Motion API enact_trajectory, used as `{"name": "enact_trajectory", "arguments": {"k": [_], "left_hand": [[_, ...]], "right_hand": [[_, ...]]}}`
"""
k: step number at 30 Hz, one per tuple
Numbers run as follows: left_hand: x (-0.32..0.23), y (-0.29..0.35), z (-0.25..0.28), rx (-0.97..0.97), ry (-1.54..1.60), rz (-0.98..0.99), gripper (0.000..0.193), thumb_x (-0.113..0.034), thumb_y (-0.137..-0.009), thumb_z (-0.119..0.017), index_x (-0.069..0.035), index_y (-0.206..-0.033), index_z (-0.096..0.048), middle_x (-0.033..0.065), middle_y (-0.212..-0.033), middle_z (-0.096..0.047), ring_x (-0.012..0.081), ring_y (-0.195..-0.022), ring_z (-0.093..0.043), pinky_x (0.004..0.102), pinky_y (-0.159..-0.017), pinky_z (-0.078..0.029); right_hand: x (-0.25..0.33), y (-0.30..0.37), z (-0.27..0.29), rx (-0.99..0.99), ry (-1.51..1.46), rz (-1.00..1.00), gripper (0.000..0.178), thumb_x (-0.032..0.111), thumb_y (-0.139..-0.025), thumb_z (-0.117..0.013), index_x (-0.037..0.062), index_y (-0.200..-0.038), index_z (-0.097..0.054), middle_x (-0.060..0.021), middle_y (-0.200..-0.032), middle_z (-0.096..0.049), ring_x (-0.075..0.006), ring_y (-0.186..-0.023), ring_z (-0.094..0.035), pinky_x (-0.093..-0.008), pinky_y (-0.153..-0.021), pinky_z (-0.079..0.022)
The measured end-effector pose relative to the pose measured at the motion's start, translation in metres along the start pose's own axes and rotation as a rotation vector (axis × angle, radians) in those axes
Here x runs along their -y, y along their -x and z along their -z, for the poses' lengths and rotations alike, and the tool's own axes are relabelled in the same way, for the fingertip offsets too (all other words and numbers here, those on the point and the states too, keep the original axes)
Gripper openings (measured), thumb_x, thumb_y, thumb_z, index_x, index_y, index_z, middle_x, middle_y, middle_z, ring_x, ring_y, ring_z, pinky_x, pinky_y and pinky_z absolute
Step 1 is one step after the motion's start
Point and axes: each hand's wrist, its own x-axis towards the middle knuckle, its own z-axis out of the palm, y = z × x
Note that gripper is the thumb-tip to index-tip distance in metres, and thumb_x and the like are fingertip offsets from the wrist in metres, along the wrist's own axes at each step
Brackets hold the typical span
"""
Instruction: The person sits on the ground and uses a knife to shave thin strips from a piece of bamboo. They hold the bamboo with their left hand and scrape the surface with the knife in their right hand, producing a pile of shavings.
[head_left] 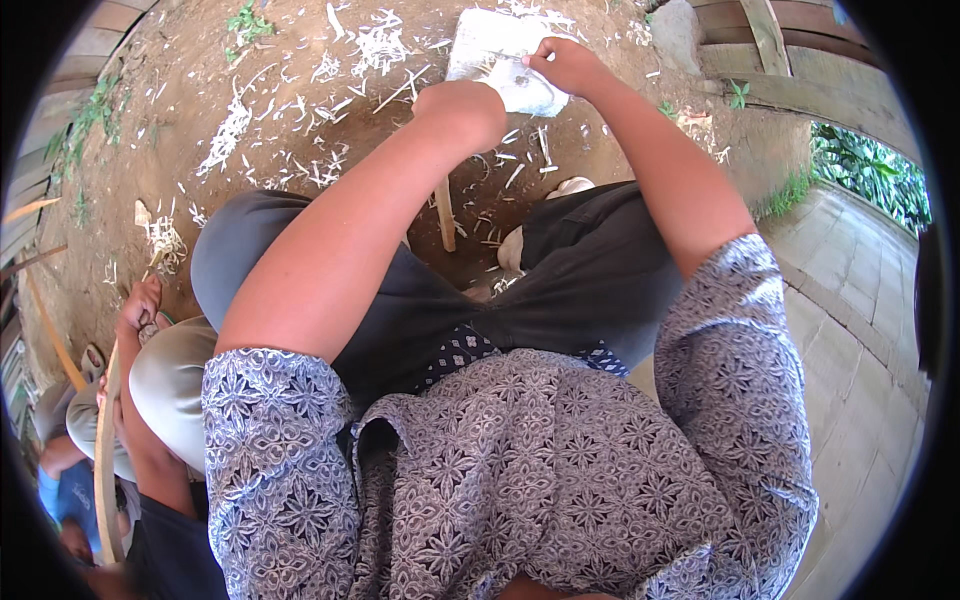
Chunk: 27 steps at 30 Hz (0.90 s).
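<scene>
My left hand (462, 108), arm stretched forward, is clenched around a wooden stick (444, 212) standing upright between my knees. My right hand (565, 64) reaches further, fingers pinched on a white block (490, 50) lying on the dirt ground (300, 60).

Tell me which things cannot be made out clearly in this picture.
- Left hand, head view: fist closed over the top of a wooden stick; the grip itself is hidden behind the knuckles.
- Right hand: rests on a white block; whatever the fingers pinch is too small to tell.
- Co-worker's hand, left edge: holds a bamboo strip; the body is cut off by the rim.
</scene>
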Motion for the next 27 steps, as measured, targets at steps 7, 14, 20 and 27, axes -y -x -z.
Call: {"name": "enact_trajectory", "arguments": {"k": [7,14,20,27], "left_hand": [[-0.001,0.006,0.001,-0.045,-0.024,-0.065,0.027,-0.012,-0.087,-0.061,-0.002,-0.108,-0.074,0.0143,-0.11,-0.074,0.0306,-0.1,-0.073,0.0442,-0.082,-0.058],[-0.002,0.0,0.001,-0.033,-0.046,-0.011,0.027,-0.014,-0.087,-0.063,-0.012,-0.11,-0.078,0.0079,-0.114,-0.075,0.0249,-0.104,-0.073,0.0393,-0.081,-0.058],[0.001,0.004,-0.005,-0.082,0.02,-0.064,0.031,-0.016,-0.088,-0.061,-0.003,-0.114,-0.072,0.015,-0.11,-0.074,0.0306,-0.101,-0.073,0.0436,-0.083,-0.058],[0.004,0.0,-0.007,-0.008,0.056,-0.012,0.029,-0.016,-0.09,-0.057,-0.003,-0.112,-0.071,0.0161,-0.109,-0.074,0.0322,-0.101,-0.072,0.0447,-0.084,-0.058]], "right_hand": [[0.025,0.024,0.013,0.039,0.141,-0.15,0.039,0.054,-0.094,-0.063,0.0163,-0.104,-0.068,-0.0076,-0.099,-0.073,-0.025,-0.098,-0.069,-0.043,-0.086,-0.053],[0.043,0.013,0.015,0.071,0.206,-0.221,0.04,0.053,-0.096,-0.06,0.0195,-0.116,-0.068,-0.004,-0.114,-0.073,-0.0236,-0.11,-0.067,-0.0437,-0.094,-0.052],[0.014,-0.014,-0.017,-0.03,0.044,-0.275,0.047,0.053,-0.095,-0.06,0.0162,-0.122,-0.067,-0.0104,-0.125,-0.069,-0.0299,-0.119,-0.064,-0.0452,-0.099,-0.05],[0.009,0.018,0.023,0.143,-0.05,-0.11,0.053,0.059,-0.088,-0.067,0.0072,-0.097,-0.07,-0.0111,-0.091,-0.072,-0.0264,-0.09,-0.069,-0.0431,-0.083,-0.054]]}}
